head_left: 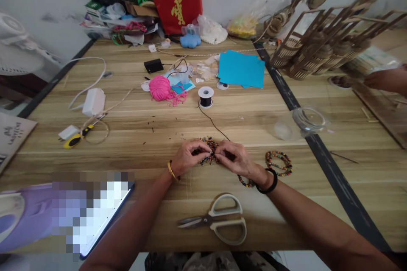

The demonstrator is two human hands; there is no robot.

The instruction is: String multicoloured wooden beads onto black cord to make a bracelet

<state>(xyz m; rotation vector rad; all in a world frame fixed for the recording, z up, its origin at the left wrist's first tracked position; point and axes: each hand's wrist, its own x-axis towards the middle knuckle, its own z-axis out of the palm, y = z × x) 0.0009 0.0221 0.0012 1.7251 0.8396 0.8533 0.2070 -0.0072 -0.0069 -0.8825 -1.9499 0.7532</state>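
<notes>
Over a small pile of mixed coloured beads (208,162), my left hand (190,157) and my right hand (234,158) meet fingertip to fingertip. Thumb and forefinger are pinched on both. Black cord (211,119) runs from a white-rimmed spool (206,98) to behind my right hand, which grips it. What my left fingertips pinch is too small to make out. A beaded bracelet (279,163) lies to the right, and another string of beads (245,182) shows partly under my right wrist. Scissors (212,219) lie below my hands, blades pointing left.
Beyond the spool are pink yarn (160,88), blue sheets (241,69) and a black box (153,65). A yellow-handled tool (73,140) and white adapter (94,102) lie left, near a phone (106,216). Wooden models (314,50) and another person's hand (384,80) are at right.
</notes>
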